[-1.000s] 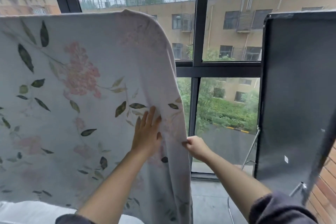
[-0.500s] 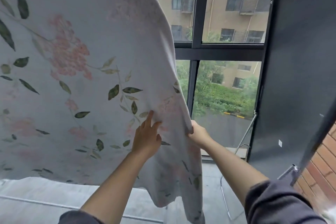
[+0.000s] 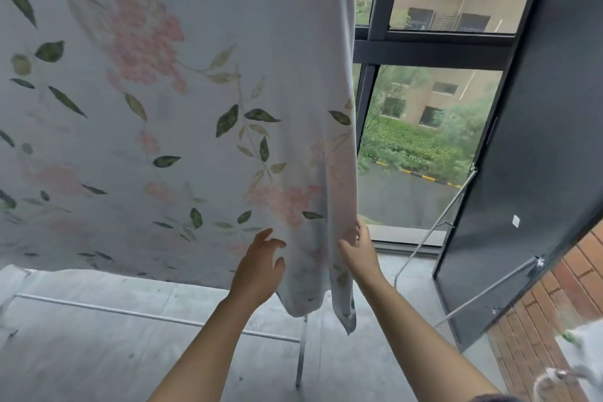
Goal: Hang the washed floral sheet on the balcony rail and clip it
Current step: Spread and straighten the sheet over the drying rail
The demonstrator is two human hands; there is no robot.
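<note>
Floral sheet (image 3: 195,108) hanging down from beyond the top of the view, spread wide across the left and middle, right edge falling straight in front of the window frame (image 3: 375,42) and ending in 2 limp tails just above the grey floor. Support at the top out of sight. Left hand (image 3: 259,271) low on the front of the cloth near that right edge, fingers loose and slightly curled, tips brushing the fabric, gripping nothing. Right hand (image 3: 359,253) at the very edge, closed on the hem, fingertips laid on the front face and 1 finger showing behind the edge. Against 0.5 s ago: both hands lower on the sheet. Left palm no longer pressed flat with fingers pointing up, now slackened. Right hand changed from a fist tucked behind the edge to fingers showing on the front. View tipped downward, top fold gone from sight, bottom corner now seen whole. Under the sheet, a thin metal bar (image 3: 156,318) running low over the floor to an upright leg (image 3: 301,356) right below the hanging tails. Dark panel (image 3: 538,140) leaning at the right, well apart from the cloth, with a brick surface (image 3: 561,287) beside its foot. Blurred white shape (image 3: 580,359) in the bottom right corner of the view, too smeared to identify.
</note>
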